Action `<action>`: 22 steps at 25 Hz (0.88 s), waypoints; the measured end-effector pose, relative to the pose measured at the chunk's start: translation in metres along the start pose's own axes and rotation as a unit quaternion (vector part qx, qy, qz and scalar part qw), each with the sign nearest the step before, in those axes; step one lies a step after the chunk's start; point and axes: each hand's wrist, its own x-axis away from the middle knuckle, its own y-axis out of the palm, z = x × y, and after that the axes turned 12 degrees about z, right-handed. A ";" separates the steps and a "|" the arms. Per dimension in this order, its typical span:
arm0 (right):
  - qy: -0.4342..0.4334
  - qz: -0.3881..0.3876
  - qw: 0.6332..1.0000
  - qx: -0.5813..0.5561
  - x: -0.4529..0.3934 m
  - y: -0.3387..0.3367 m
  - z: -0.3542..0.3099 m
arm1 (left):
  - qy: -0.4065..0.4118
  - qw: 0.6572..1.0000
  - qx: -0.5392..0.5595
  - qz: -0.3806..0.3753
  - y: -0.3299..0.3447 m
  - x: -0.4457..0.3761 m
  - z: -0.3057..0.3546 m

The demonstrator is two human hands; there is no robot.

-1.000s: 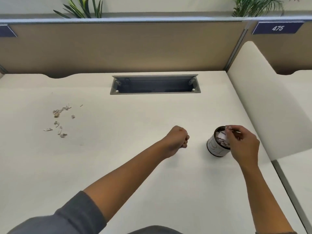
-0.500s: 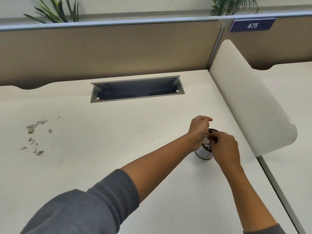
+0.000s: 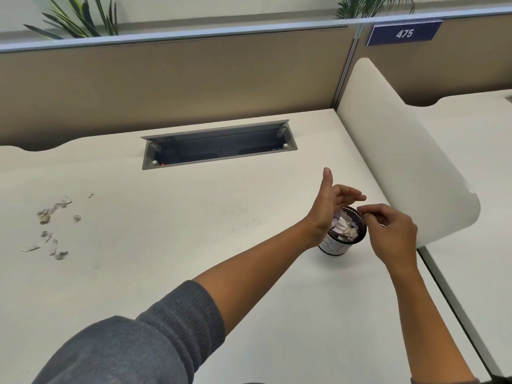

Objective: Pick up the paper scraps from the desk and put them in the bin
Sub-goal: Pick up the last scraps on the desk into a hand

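The single head view looked forward and down across the desk (image 3: 194,245) from close above. It faced the rear partition (image 3: 166,87).

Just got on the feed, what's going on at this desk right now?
A person is clearing torn paper off a white desk. Both hands are at a small round black mesh bin already holding crumpled paper: the left hand is open over it, the right hand has its fingertips pinched at the rim, though I can't tell if it holds anything. A cluster of small paper scraps remains on the desk's far left.
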 end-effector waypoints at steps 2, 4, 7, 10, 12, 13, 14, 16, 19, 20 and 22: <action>0.001 -0.003 1.000 -0.013 0.002 0.001 0.000 | 0.011 1.000 -0.006 -0.008 -0.003 0.004 0.002; -0.002 -0.006 1.000 -0.021 0.003 0.003 -0.001 | 0.021 1.000 -0.001 -0.007 -0.007 0.006 0.003; 0.007 -0.006 0.999 -0.045 0.006 0.006 0.001 | 0.043 0.999 -0.003 0.023 -0.017 0.011 0.006; 0.037 -0.005 0.995 -0.094 0.009 0.012 0.000 | 0.068 0.990 -0.072 0.104 -0.037 0.018 0.004; 0.041 -0.009 0.992 -0.119 0.013 0.019 -0.004 | 0.074 0.982 -0.092 0.149 -0.058 0.023 0.000; 0.038 -0.010 0.991 -0.130 0.016 0.023 -0.007 | 0.078 0.978 -0.095 0.166 -0.070 0.026 -0.002; 0.035 -0.013 0.989 -0.142 0.019 0.029 -0.012 | 0.083 0.975 -0.098 0.183 -0.084 0.029 -0.001; 0.032 -0.020 0.985 -0.169 0.028 0.042 -0.024 | 0.093 0.967 -0.111 0.210 -0.114 0.037 0.000; 0.026 -0.048 0.979 -0.199 0.046 0.065 -0.040 | 0.136 0.944 -0.192 0.231 -0.167 0.050 -0.004; 0.024 -0.060 0.977 -0.204 0.052 0.072 -0.044 | 0.152 0.935 -0.218 0.236 -0.185 0.056 -0.007; 0.019 -0.079 0.975 -0.209 0.065 0.088 -0.052 | 0.172 0.917 -0.251 0.259 -0.221 0.069 -0.011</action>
